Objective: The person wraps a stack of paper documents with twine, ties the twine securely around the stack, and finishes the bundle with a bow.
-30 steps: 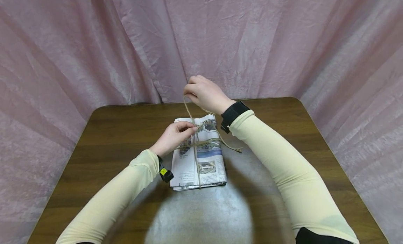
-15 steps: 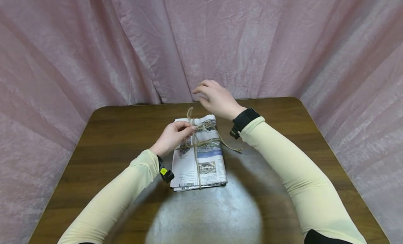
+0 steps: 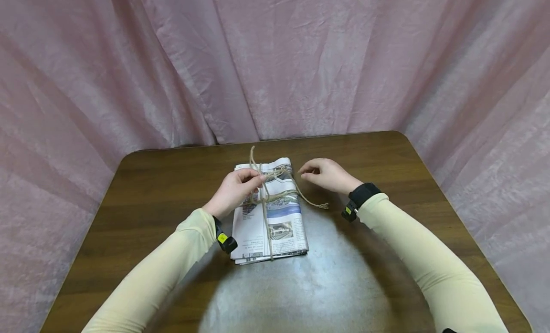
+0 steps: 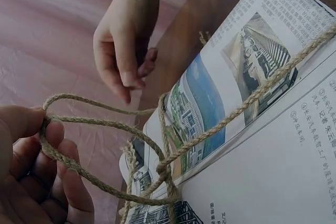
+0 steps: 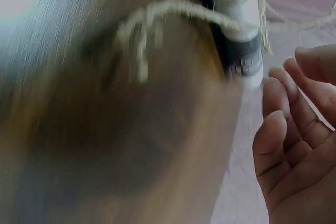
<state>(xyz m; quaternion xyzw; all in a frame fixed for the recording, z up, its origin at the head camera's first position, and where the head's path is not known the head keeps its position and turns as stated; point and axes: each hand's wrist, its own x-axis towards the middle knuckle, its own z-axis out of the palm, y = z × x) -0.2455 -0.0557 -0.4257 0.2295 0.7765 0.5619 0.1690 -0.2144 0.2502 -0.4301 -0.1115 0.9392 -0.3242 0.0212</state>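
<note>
A folded stack of newspapers (image 3: 251, 237) lies on the table, bound lengthwise and crosswise with jute twine (image 3: 265, 218). Over its upper left part, my left hand (image 3: 232, 192) pinches a loop of the twine between thumb and index finger. The left wrist view shows that loop (image 4: 100, 121) rising from a knot (image 4: 163, 169) at the crossing. To the right of the stack's far end hovers my right hand (image 3: 328, 175), its fingers loosely curled around nothing. One frayed twine end (image 3: 322, 205) trails off the stack's right side, below the right hand.
The brown wooden table (image 3: 163, 180) has rounded far corners. Pink velvety curtains (image 3: 301, 61) hang behind it and along both sides. Bright light reflects off the tabletop in front of the stack.
My right hand let go of a twine strand above the stack's far end, then moved right and down. The left hand keeps its pinch near the same spot.
</note>
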